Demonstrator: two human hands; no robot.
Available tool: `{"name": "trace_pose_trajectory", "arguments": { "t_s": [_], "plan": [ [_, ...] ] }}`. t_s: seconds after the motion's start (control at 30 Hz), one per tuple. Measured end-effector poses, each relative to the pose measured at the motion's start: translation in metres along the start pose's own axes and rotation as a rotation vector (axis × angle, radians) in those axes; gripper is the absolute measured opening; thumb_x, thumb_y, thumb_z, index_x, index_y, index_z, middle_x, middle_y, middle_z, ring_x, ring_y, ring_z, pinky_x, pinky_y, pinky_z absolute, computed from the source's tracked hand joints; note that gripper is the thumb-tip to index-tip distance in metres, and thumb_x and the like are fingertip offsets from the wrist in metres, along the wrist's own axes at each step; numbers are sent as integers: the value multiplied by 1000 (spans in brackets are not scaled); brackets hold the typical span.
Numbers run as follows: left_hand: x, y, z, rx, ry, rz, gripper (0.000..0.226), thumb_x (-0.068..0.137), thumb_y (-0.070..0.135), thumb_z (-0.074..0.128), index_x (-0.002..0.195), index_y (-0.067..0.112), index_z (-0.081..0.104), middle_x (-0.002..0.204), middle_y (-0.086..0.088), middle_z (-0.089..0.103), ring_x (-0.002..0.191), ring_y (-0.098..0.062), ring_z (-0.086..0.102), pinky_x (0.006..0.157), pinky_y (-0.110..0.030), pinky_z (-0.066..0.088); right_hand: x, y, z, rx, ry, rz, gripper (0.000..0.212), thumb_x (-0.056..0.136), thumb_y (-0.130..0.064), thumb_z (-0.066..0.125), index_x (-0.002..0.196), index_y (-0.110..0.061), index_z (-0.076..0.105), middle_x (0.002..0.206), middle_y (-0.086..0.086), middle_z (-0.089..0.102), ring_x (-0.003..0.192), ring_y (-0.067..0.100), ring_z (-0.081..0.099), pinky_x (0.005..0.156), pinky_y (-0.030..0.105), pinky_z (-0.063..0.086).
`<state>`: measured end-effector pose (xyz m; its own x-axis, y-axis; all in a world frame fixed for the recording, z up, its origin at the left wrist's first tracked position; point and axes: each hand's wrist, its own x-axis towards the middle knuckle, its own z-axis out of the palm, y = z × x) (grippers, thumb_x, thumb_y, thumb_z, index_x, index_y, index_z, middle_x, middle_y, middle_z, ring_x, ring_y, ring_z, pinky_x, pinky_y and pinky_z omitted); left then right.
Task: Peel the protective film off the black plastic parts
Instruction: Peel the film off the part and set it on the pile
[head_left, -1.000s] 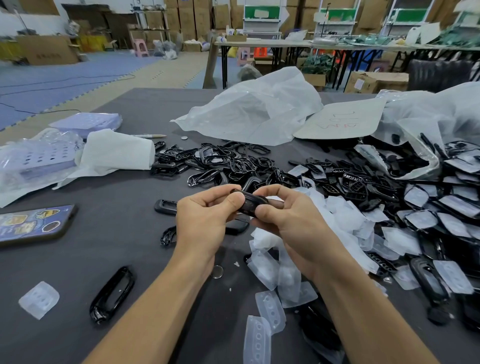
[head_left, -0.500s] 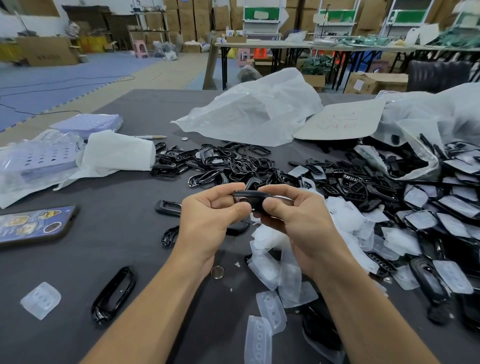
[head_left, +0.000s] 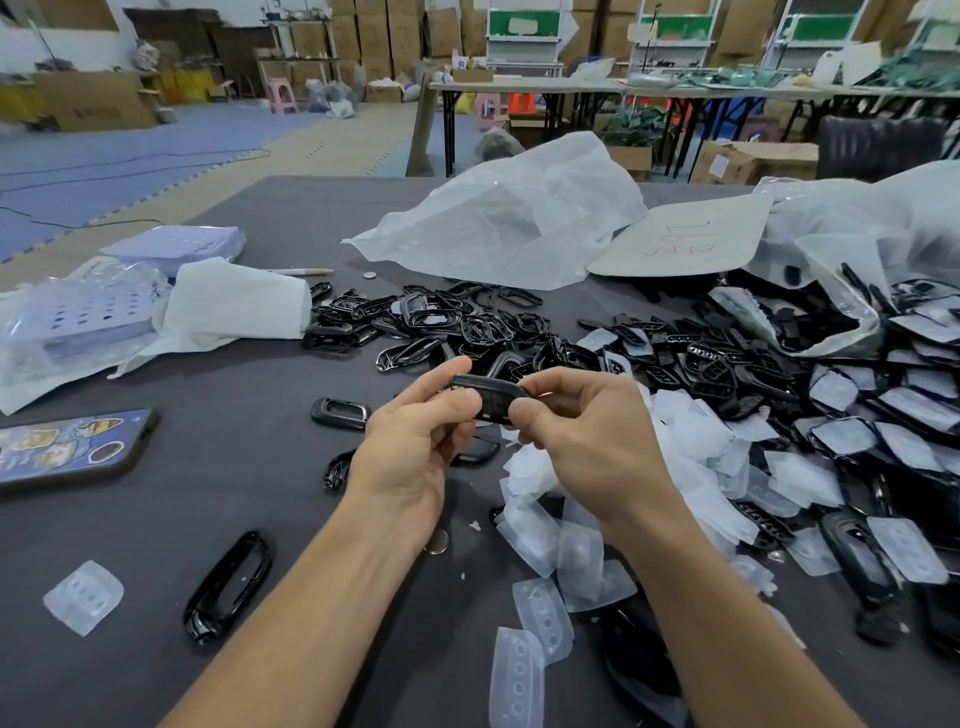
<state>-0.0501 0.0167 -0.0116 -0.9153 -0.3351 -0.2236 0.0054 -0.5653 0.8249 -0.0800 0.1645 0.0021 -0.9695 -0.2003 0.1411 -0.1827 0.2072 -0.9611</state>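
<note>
Black part (head_left: 491, 397) pinched between both hands

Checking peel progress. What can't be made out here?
- Head view: whether film is on the held black part, covered by left hand and right hand.
- Head view: red writing on the white sheet, too blurred.
- Head view: far-right bag contents, behind cloudy plastic.

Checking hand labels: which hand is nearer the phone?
Left. The left hand, gripping the black part, is right of the phone, apart; the right hand, also gripping it, is farther right.
</note>
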Motion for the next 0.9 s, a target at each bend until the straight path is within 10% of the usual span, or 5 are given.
{"name": "trace_pose_trajectory", "arguments": {
  "t_s": [0.63,0.9],
  "plan": [
    [0,11,-10,-49,-298,-55,19,72,6,67,74,17,83,66,1,71,53,-5,65,57,-14,55,-4,-11,-5,518,-230,216,7,97,-2,62,101,-2,68,88,12,72,72,15,68,72,27,53],
    [-1,-6,3,243,-45,26,17,86,24,78,88,9,83,88,-9,80,74,-14,76,67,-25,63,-5,3,-1,-12,171,-99,27,86,-3,76,72,-26,75,90,-14,77,80,11,70,76,30,58]
  ]
}}
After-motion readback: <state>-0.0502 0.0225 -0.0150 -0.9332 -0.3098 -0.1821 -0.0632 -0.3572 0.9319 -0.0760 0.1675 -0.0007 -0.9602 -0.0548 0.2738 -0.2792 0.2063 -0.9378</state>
